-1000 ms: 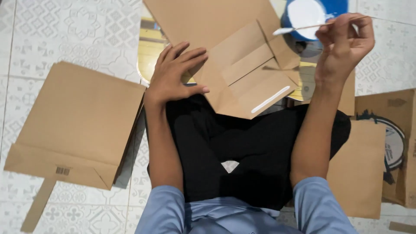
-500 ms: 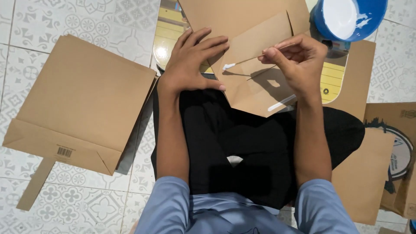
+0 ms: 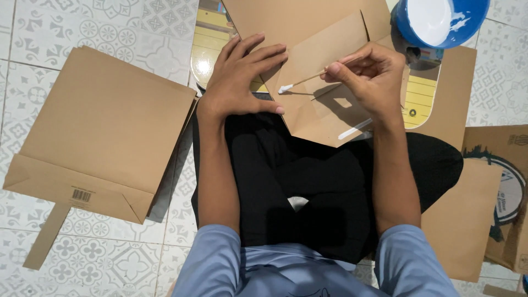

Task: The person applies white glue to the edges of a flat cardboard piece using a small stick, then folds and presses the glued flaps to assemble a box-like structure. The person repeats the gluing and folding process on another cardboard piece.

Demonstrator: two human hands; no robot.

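Right in the middle, a thin wooden stick (image 3: pixel 311 78) with a white, glue-coated tip touches the folded flap of a brown paper bag (image 3: pixel 324 49) that lies half-made across the person's lap, its matte kraft surface creased into sharp diagonal folds. The right hand (image 3: pixel 368 77) pinches that stick, its fingers closed tight around the upper end, the tip pointing left and down onto the flap. A short white streak of glue (image 3: pixel 355 129) shows lower on the same sheet, near the pointed bottom edge. The left hand (image 3: pixel 242 77) lies flat, fingers spread and open, pressing the paper down just beside the sticky tip, gripping nothing.

Under the bag, black trousers (image 3: pixel 308 187) cover crossed legs, and light blue shirt sleeves (image 3: pixel 220 264) frame the bottom of the view. Above right sits a round blue bowl (image 3: pixel 473 16) filled with smooth white glue, smeared at the rim. A glossy board with yellow stripes (image 3: pixel 206 49) peeks out beneath the work.

To the left, well apart from the hands, a finished flat paper bag (image 3: pixel 104 132) rests on the patterned grey-and-white tiled floor (image 3: pixel 66 27), its bottom fold turned up with a small barcode patch, and a narrow paper strip (image 3: pixel 47 236) lies just below it. On the right, more plain brown sheets (image 3: pixel 462 220) lie beside a printed cardboard box (image 3: pixel 506 187).
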